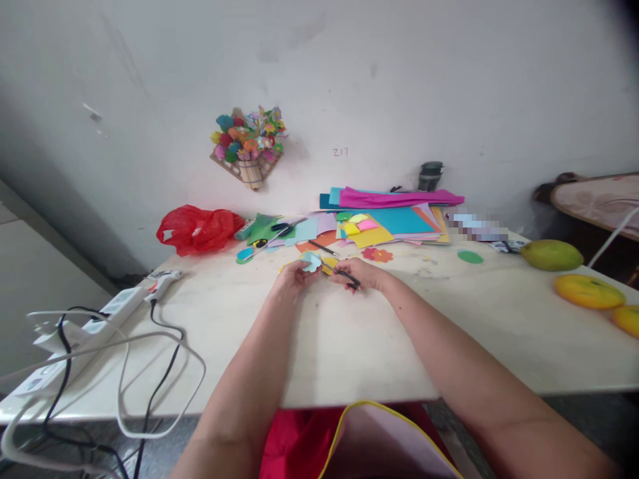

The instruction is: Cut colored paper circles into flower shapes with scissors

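My left hand [295, 277] pinches a light blue paper flower [312, 261] over the middle of the table. Beside it on the right, my right hand [355, 273] is closed round the black handles of a pair of scissors [349, 279]. The scissors' tips point left and touch or nearly touch the flower's edge. A yellow paper piece [329, 266] shows just behind the blades. Red and orange paper flowers [377, 255] lie behind my right hand.
Coloured sheets [404, 223] are stacked by the wall, with other scissors [283, 229] to their left. A red plastic bag [200, 229] sits at the back left. Cables and a power strip [117, 303] fill the left side; a green mango [552, 255] and yellow fruits [589, 291] lie right.
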The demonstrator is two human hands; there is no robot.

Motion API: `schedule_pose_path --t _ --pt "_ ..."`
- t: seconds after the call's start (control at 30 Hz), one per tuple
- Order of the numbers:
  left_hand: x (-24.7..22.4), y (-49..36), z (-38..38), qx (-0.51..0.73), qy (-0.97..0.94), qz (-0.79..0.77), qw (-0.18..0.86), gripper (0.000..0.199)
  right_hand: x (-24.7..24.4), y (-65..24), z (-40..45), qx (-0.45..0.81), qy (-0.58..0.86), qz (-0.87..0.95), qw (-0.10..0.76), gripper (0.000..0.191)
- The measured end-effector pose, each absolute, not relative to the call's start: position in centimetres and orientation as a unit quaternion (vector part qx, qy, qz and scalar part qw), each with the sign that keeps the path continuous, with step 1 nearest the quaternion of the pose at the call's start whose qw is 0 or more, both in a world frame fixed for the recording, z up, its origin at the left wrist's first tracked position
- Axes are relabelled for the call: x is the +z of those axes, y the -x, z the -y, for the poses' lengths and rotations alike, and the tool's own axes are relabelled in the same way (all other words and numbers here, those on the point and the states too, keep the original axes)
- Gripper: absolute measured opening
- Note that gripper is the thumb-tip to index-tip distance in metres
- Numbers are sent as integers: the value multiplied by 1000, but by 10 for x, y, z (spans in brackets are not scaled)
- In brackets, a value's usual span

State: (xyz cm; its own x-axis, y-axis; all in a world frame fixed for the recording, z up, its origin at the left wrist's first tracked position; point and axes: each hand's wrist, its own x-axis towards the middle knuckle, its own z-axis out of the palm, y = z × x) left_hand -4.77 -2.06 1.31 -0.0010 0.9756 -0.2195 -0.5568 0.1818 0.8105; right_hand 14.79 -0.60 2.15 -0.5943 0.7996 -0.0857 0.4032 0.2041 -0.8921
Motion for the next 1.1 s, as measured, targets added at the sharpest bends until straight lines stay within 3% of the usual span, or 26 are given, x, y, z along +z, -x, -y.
schedule_pose_path --t 0.47,0.6,0.77,0.87,1.1 --pt "9 52 17 590 -303 -428 614 21 33 -189 -3 532 340 766 123 27" --pt "7 52 17 583 -346 -436 592 19 34 -204 -10 530 346 748 198 28" --pt "8 42 23 533 -426 -438 585 16 30 -178 -9 525 344 678 382 37" --pt "8 35 25 501 -453 -438 593 14 28 -156 -7 527 298 674 422 42" --pt "7 29 28 452 -490 -442 600 11 21 -142 -10 493 297 698 425 35"
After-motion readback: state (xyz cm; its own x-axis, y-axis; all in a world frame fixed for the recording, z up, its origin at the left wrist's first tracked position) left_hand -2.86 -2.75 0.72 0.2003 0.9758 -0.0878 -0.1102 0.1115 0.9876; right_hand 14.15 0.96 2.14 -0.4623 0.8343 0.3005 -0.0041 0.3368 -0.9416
